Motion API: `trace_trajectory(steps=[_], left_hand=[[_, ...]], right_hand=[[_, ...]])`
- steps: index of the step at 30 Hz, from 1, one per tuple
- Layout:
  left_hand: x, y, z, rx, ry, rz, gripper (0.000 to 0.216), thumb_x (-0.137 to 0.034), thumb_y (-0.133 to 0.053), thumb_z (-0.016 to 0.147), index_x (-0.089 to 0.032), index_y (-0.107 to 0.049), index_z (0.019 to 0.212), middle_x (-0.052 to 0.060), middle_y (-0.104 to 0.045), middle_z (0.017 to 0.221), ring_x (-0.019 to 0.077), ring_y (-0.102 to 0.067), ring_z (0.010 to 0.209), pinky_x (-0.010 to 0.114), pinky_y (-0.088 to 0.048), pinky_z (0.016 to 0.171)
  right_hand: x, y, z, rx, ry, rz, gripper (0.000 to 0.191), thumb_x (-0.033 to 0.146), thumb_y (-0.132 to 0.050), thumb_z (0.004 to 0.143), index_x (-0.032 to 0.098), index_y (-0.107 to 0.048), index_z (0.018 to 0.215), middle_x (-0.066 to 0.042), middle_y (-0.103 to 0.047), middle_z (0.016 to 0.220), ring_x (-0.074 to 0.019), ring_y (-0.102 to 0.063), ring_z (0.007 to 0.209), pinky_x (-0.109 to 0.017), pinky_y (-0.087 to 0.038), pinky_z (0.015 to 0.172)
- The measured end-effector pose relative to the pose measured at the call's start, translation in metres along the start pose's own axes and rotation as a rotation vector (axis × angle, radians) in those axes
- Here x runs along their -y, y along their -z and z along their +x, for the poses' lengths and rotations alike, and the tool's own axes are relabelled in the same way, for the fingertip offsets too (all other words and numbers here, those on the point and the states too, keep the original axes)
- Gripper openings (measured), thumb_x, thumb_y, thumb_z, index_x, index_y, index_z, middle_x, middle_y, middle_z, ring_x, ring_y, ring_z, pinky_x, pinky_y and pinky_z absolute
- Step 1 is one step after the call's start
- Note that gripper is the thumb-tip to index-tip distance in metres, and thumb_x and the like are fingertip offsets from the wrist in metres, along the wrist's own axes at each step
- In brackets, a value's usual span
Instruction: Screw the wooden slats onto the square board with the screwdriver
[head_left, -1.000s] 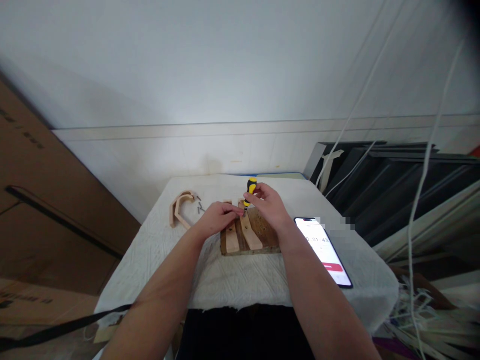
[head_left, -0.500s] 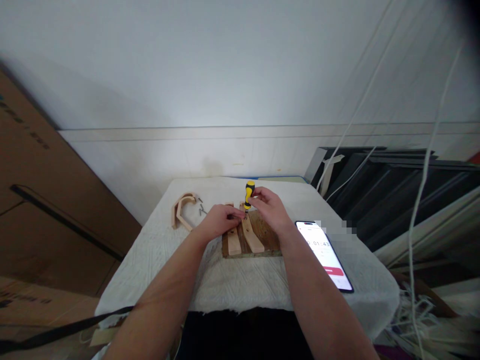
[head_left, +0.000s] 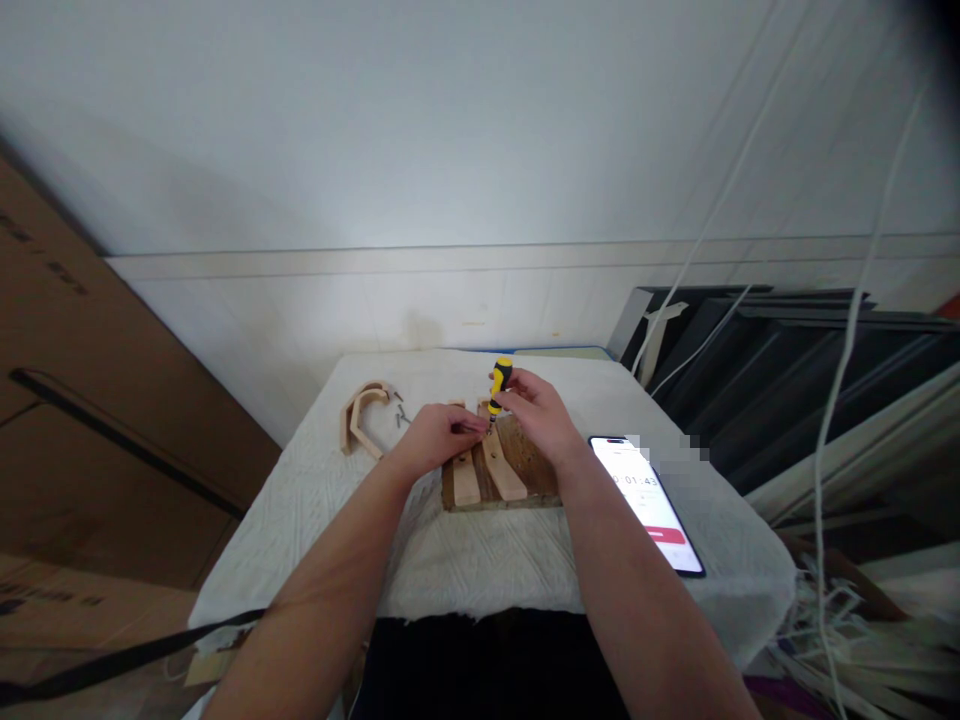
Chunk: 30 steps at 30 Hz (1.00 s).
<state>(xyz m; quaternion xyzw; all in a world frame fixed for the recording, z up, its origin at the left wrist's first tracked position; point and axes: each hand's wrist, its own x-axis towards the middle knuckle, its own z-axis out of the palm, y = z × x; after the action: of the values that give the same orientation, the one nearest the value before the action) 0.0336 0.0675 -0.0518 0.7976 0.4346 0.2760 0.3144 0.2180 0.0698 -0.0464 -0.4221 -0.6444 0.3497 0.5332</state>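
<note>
My right hand (head_left: 541, 410) is closed round a stubby yellow and black screwdriver (head_left: 501, 376), its tip pointing down at a pale curved wooden piece (head_left: 498, 470). My left hand (head_left: 444, 436) reaches across from the left, its fingers pressed together beside the screwdriver's tip; whether a screw is pinched there is too small to make out. A second pale wooden piece (head_left: 466, 482) lies to the left, partly under my left hand. Both pieces rest on a brown wooden board (head_left: 536, 462), and dark holes show in them.
On the white cloth-covered table (head_left: 480, 570), curved wooden hooks (head_left: 358, 408) and several loose screws (head_left: 401, 415) lie at the left. A lit phone (head_left: 651, 510) lies by my right forearm. Cardboard (head_left: 112, 400) stands left, dark panels (head_left: 810, 370) right, and a wall behind.
The screwdriver's handle has tilted slightly to the right, and the fingers of my right hand have shifted on it. My left hand stays beside the tip. The whole view has shifted slightly.
</note>
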Motion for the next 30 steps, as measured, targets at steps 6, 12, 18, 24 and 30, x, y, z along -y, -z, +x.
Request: trace_trajectory(steps=[6, 12, 18, 24, 30], left_hand=[[-0.003, 0.001, 0.000, 0.013, 0.010, -0.023, 0.024, -0.025, -0.064, 0.075, -0.016, -0.074, 0.095, 0.004, -0.075, 0.090, 0.0173, -0.069, 0.081, 0.026, -0.054, 0.077], [0.001, 0.001, 0.001, 0.027, -0.002, -0.014, 0.026, -0.027, -0.065, 0.075, -0.016, -0.074, 0.096, 0.004, -0.075, 0.092, 0.0179, -0.069, 0.082, 0.027, -0.054, 0.077], [0.000, 0.001, 0.000, 0.017, -0.002, -0.008, 0.024, -0.026, -0.066, 0.075, -0.016, -0.074, 0.095, 0.004, -0.075, 0.091, 0.0168, -0.069, 0.080, 0.026, -0.053, 0.078], [-0.004, 0.001, 0.000, 0.008, 0.008, 0.008, 0.024, -0.026, -0.065, 0.075, -0.017, -0.074, 0.096, 0.004, -0.075, 0.090, 0.0167, -0.069, 0.080, 0.025, -0.053, 0.075], [-0.004, 0.001, -0.001, 0.018, 0.013, -0.002, 0.025, -0.026, -0.066, 0.076, -0.016, -0.074, 0.097, 0.004, -0.075, 0.089, 0.0169, -0.069, 0.080, 0.026, -0.053, 0.076]], right_hand=[[0.004, 0.000, -0.001, -0.022, 0.003, -0.138, 0.028, 0.041, -0.068, 0.070, 0.020, -0.059, 0.086, -0.001, -0.062, 0.085, -0.0155, -0.055, 0.071, -0.031, -0.044, 0.070], [0.002, 0.000, 0.000, 0.011, -0.010, -0.060, 0.023, 0.035, -0.061, 0.075, 0.020, -0.062, 0.091, -0.002, -0.065, 0.090, -0.0164, -0.057, 0.076, -0.032, -0.044, 0.075], [0.005, 0.000, -0.001, 0.019, -0.006, -0.083, 0.021, 0.033, -0.060, 0.075, 0.020, -0.064, 0.090, -0.003, -0.065, 0.088, -0.0161, -0.055, 0.074, -0.032, -0.044, 0.075], [0.004, -0.001, -0.001, -0.044, -0.021, -0.181, 0.027, 0.039, -0.068, 0.069, 0.020, -0.054, 0.082, 0.001, -0.057, 0.076, -0.0158, -0.053, 0.071, -0.031, -0.043, 0.068], [-0.006, -0.002, 0.001, -0.007, -0.016, -0.067, 0.030, 0.040, -0.066, 0.072, 0.021, -0.054, 0.092, -0.001, -0.062, 0.088, -0.0171, -0.058, 0.078, -0.034, -0.045, 0.074]])
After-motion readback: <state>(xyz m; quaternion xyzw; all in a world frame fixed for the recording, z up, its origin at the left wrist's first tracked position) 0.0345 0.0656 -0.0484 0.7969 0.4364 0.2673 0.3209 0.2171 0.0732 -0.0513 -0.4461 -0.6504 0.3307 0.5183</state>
